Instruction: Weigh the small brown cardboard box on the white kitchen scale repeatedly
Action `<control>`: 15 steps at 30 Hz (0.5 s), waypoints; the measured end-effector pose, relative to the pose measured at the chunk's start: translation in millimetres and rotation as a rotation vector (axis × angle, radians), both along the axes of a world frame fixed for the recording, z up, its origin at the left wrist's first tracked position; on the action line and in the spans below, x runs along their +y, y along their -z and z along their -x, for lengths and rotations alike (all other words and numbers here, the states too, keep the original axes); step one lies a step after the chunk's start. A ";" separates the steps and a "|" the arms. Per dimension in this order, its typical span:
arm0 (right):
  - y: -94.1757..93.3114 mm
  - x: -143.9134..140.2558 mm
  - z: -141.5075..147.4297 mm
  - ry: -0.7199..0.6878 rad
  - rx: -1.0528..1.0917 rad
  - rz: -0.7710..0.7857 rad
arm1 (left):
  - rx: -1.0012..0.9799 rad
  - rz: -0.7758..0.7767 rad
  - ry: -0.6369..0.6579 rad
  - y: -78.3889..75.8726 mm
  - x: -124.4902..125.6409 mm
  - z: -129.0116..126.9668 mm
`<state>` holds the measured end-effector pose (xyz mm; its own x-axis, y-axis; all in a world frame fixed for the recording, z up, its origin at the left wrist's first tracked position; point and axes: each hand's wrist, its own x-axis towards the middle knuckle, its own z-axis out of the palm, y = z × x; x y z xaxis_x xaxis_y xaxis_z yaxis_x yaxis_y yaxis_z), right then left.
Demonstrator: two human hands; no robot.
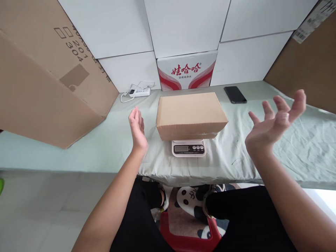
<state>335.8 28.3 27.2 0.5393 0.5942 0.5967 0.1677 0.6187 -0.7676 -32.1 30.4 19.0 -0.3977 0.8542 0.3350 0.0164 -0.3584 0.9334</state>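
Note:
A closed brown cardboard box (190, 110) rests on a small white kitchen scale (189, 154), hiding the scale's platform. The front panel of the scale, with its display and round buttons, shows below the box; no digits can be made out. To the left of the box, my left hand (138, 128) is raised with its fingers stretched upward, touching nothing. On the other side my right hand (273, 122) hangs in the air, palm turned up and fingers spread, well apart from the box. A ring is on one of its fingers.
At the back lie a white power strip (140, 92) with a loose cord and a black phone (235, 95). White boxes and a red-lettered carton (187, 71) line the rear. Large brown cartons (52, 80) flank the cloth-covered table (115, 140). Below is a red stool (189, 241).

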 end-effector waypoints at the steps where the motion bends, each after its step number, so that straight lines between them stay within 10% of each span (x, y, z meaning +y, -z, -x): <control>1: 0.9 2.1 -6.0 -0.018 0.015 0.028 | -0.012 0.014 -0.013 -0.8 1.8 2.7; 15: 40.9 -2.4 38.8 -0.397 -0.178 0.273 | -0.063 0.053 0.231 15.3 -9.5 -32.9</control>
<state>297.1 25.9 -13.7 0.1443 0.8794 0.4536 0.1034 0.4425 -0.8908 0.9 20.9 3.6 -0.2085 0.9407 0.2678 -0.1192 -0.2962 0.9477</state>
